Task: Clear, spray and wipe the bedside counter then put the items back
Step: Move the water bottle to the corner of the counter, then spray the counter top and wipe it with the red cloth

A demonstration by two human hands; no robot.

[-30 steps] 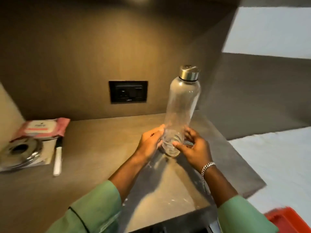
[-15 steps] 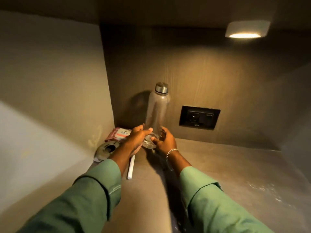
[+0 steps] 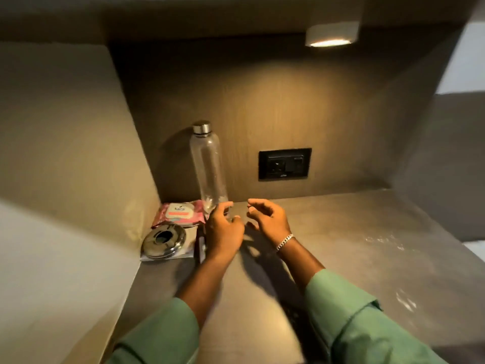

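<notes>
Bottle (image 3: 208,164), a clear, slim cylinder with a brushed metal cap, is seen upright at the back of the table (image 3: 341,245), near the left corner, just beside the pink wipes pack (image 3: 179,213). Both hands are held open and empty: the left hand (image 3: 224,227) close to the bottle's base, the right hand (image 3: 270,219) a little apart. Being tall, narrow and apparently empty, the bottle could be tipped by a brush of the near fingers. A shiny round metal dish (image 3: 164,240) lies in front of the pack. The table is matte and smooth, with faint streaks at right.
</notes>
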